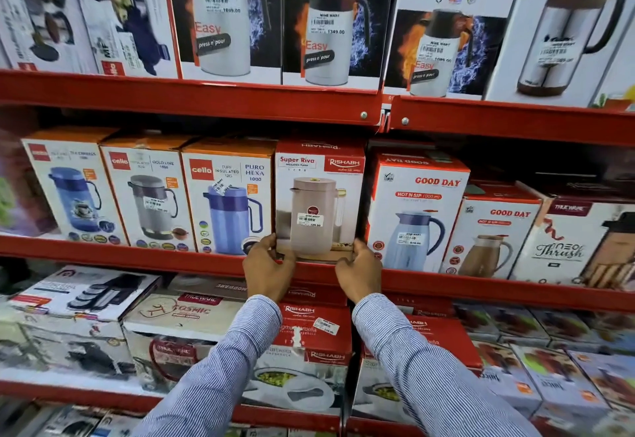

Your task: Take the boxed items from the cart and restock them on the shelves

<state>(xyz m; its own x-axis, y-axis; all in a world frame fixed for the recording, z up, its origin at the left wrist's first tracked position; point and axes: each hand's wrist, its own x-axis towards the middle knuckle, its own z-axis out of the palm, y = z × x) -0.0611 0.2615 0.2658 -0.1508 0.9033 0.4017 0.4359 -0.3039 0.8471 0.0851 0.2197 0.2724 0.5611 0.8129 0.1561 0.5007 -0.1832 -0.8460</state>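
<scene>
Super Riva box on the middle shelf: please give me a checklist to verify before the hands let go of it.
1. Both hands on the box: ok. Left hand and right hand hold the lower corners of the Super Riva box.
2. Front faces outward, upright: ok.
3. Fits between the Puro Hexa box and the Good Day box: ok.
4. Base fully on the red shelf: cannot tell, the hands cover the bottom edge.
5. Price sticker visible: ok.

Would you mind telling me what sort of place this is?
Most likely a housewares shop aisle: long red metal shelves carry rows of boxed flasks, many with barcoded price stickers, and two hands set a red-and-white Super Riva flask box among them.
</scene>
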